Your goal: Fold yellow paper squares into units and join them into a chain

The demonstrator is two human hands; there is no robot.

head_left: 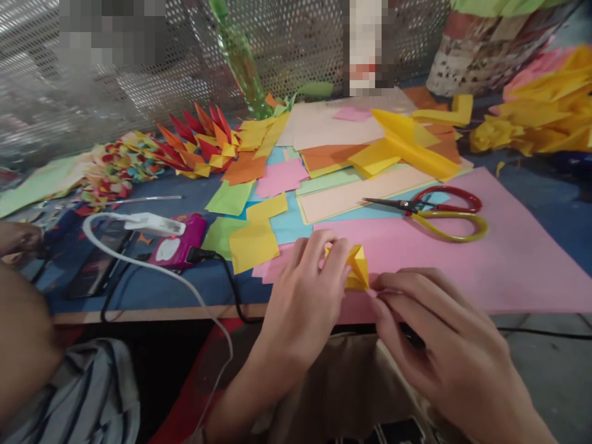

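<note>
A small folded piece of yellow paper [359, 269] is between my hands at the near edge of a pink sheet [504, 259]. My left hand [311, 296] is closed on its left side, the fingers bent over it from above. At its lower right corner, my right hand [430, 327] has thumb and forefinger pinched together; the fingers hide most of what they grip there. Scissors [411, 208] with one red and one yellow-green handle lie beyond my hands, blades pointing left. Yellow [253, 245] and green paper squares lie left of my left hand.
A magenta power strip [185, 240] with a white charger and cables sits at left, beside a phone [99, 265]. Folded red-orange paper pieces [203, 145], a green bottle [243, 68] and paper sheets stand or lie farther back. Another person's arm [23, 351] is at far left.
</note>
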